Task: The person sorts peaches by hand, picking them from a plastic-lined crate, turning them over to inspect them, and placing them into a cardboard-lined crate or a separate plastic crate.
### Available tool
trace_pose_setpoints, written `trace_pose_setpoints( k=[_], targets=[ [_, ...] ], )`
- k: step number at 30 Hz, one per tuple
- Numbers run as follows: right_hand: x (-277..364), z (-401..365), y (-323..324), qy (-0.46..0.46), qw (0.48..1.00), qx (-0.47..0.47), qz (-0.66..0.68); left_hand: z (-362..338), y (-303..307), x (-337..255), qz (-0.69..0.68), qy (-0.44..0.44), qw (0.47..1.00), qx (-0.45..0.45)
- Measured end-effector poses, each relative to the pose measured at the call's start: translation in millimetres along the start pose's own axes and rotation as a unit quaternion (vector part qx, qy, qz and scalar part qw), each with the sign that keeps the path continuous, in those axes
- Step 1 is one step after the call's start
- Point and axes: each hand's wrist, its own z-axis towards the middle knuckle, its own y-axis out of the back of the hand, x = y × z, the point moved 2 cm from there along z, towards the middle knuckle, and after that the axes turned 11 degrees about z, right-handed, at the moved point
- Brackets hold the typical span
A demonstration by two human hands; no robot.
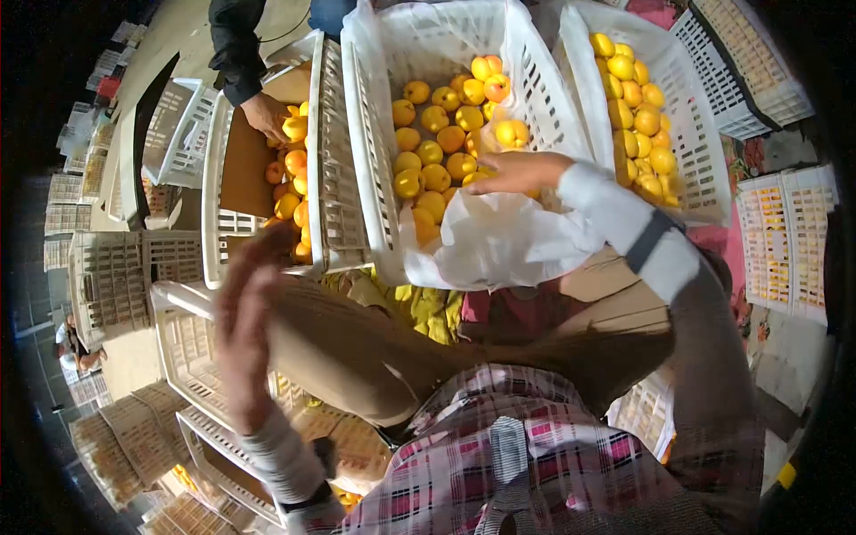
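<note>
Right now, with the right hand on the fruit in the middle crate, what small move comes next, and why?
Probably close the right hand on one yellow fruit under it: it lies palm down on the pile in the middle crate, with none visibly gripped. The left hand is open, away from the fruit.

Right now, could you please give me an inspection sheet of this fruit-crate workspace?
Surface: floor crowded with white crates; little bare ground shows.
Job's things: middle crate, lined with a white bag, holds yellow fruit.
Clutter: empty crates lie at left.
Hands: right hand palm-down over the fruit, grip hidden; left hand blurred, nothing seen in it.
Cables: nothing seen.
Surroundings: another person's hand in the left crate; right crate also holds fruit.
</note>
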Motion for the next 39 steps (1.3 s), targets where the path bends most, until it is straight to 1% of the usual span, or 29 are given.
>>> trace_pose_setpoints(
  k=[1, 2, 3, 4, 6, 7, 8, 9, 11, 12, 13, 15, 19, 20, 22, 23, 26, 28, 29, 30, 31, 32, 33, 34, 35, 36, 37, 38, 39],
  targets=[
    [-6.1, 2.1, -12.8, -0.032, 0.998, 0.034, 0.04, -0.3, -22.9, 3.5, 0.086, 0.014, 0.996, 0.033],
    [-9.3, 1.9, -20.5, -0.065, 0.992, 0.069, 0.078, 0.7, -51.7, -9.2, 0.107, 0.06, 0.99, 0.075],
    [-9.9, -1.9, -25.2, -0.068, 0.992, 0.069, 0.079, 5.4, -81.3, 5.3, 0.014, 0.039, 0.993, 0.107],
    [-8.9, -6.7, -30.6, -0.068, 0.993, 0.088, 0.051, 9.6, -105.6, 11.9, 0.081, 0.06, 0.987, 0.124],
    [-7.1, -20.6, -41.6, -0.068, 0.99, 0.125, -0.006, 22.2, -146.4, 50.4, 0.267, -0.149, 0.948, 0.09],
    [3.9, -36.6, -39.2, 0.067, 0.998, 0.01, 0.022, 23.1, -162.2, 59.2, 0.329, -0.166, 0.927, 0.07],
    [27.2, -59.6, -26.2, 0.034, 0.996, -0.006, 0.082, 23.0, -173.1, 65.4, 0.389, -0.183, 0.901, 0.049],
    [44.0, -78.5, -20.9, 0.021, 0.995, -0.002, 0.097, 21.8, -177.5, 69.7, 0.385, -0.186, 0.903, 0.051],
    [73.3, -117.2, -19.2, 0.051, 0.981, 0.008, 0.185, 12.4, -185.1, 78.4, 0.265, -0.133, 0.933, 0.203],
    [79.3, -132.6, -25.7, 0.083, 0.981, 0.0, 0.176, 7.3, -185.6, 78.5, 0.261, -0.134, 0.933, 0.207],
    [84.7, -146.2, -34.3, 0.071, 0.978, 0.013, 0.197, 2.1, -184.0, 76.0, 0.277, -0.167, 0.93, 0.177],
    [78.0, -160.5, -71.4, 0.052, 0.991, 0.033, 0.115, -7.1, -177.4, 69.9, 0.295, -0.25, 0.918, 0.089],
    [52.3, -158.2, -129.7, -0.038, 0.997, 0.052, -0.043, -38.2, -172.8, 85.3, 0.352, -0.231, 0.9, 0.112],
    [44.6, -155.3, -139.3, -0.041, 0.997, 0.054, -0.044, -39.0, -174.6, 86.3, 0.348, -0.231, 0.901, 0.113],
    [32.1, -146.2, -147.4, -0.022, 0.991, -0.032, -0.129, -38.7, -178.7, 86.0, 0.351, -0.197, 0.912, 0.074],
    [26.5, -140.1, -149.5, -0.02, 0.99, -0.028, -0.134, -42.6, -182.7, 88.5, 0.376, -0.19, 0.903, 0.085],
    [8.3, -120.6, -143.3, -0.118, 0.986, -0.056, -0.099, -53.5, -181.3, 91.9, 0.397, -0.184, 0.894, 0.097],
    [33.0, -119.9, -114.4, -0.121, 0.987, -0.069, -0.077, -61.5, -176.9, 107.6, 0.383, -0.164, 0.902, 0.111],
    [54.2, -120.7, -103.4, -0.146, 0.978, 0.092, -0.116, -66.5, -173.5, 121.2, 0.363, -0.096, 0.912, 0.163],
    [70.7, -123.9, -94.0, -0.168, 0.941, 0.252, -0.152, -68.6, -170.9, 131.1, 0.34, -0.027, 0.915, 0.214],
    [84.9, -127.2, -87.8, -0.11, 0.935, 0.323, -0.097, -62.2, -158.7, 117.2, 0.36, 0.006, 0.888, 0.287],
    [114.5, -122.9, -63.8, -0.027, 0.924, 0.381, -0.031, -59.9, -146.9, 107.8, 0.359, 0.007, 0.888, 0.287],
    [128.2, -113.1, -47.6, 0.027, 0.916, 0.397, 0.051, -55.8, -137.9, 101.6, 0.336, 0.008, 0.881, 0.333],
    [128.4, -99.7, -35.8, 0.046, 0.925, 0.369, 0.074, -52.3, -130.1, 94.2, 0.314, 0.008, 0.871, 0.378],
    [127.1, -83.9, -15.5, 0.087, 0.955, 0.269, 0.09, -46.3, -125.0, 80.8, 0.268, -0.008, 0.901, 0.342],
    [122.6, -57.7, -3.9, 0.028, 0.978, 0.207, 0.021, -39.6, -122.4, 72.7, 0.268, -0.006, 0.901, 0.34],
    [109.4, -31.3, 1.3, 0.045, 0.993, 0.107, -0.029, -30.0, -120.3, 63.8, 0.215, -0.039, 0.928, 0.302],
    [85.4, -3.4, -4.0, 0.056, 0.998, 0.022, 0.005, -20.8, -121.0, 58.4, 0.161, -0.073, 0.949, 0.262],
    [69.2, 20.7, -10.9, 0.034, 0.999, 0.012, -0.008, -14.3, -125.9, 57.4, 0.184, -0.103, 0.947, 0.244]
  ],
)
